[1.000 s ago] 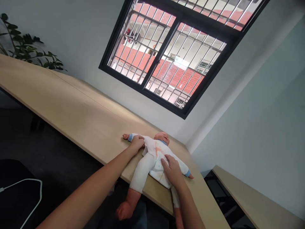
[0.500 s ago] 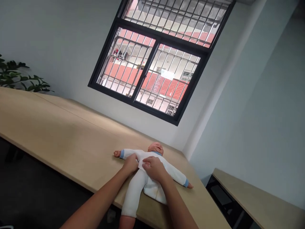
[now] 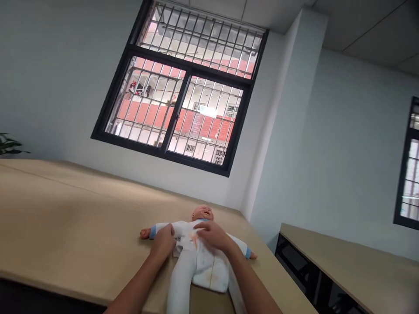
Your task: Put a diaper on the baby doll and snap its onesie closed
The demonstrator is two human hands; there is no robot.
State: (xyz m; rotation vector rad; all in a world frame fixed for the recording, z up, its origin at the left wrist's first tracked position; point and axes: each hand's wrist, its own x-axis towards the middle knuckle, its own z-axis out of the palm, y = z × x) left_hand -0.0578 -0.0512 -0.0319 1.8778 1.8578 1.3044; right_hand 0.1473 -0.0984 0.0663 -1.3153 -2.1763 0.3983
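A baby doll [image 3: 203,213] in a white outfit with blue cuffs lies on its back on the table, arms spread, legs toward me. A white diaper [image 3: 212,274] with a yellow line lies unfolded between its legs. At the doll's hip, on the left, my left hand [image 3: 163,242] is closed on the diaper's ruffled side edge; its fingertips are partly hidden. My right hand [image 3: 214,237] rests over the doll's belly with its fingers stretched out and somewhat apart. Some bare doll skin shows between the hands, under the raised top.
The wooden table [image 3: 81,218] stretches away to the left, its front edge near me. On the right stands a lower wooden-topped cabinet [image 3: 347,257] with dark glossy fronts. Behind the table are a wall and a barred window [image 3: 176,117]. Plant leaves [image 3: 9,146] show at far left.
My view has tilted up and levelled. My hands have moved apart, the left one outward to the hip. The diaper and the doll's bare belly now show more between them.
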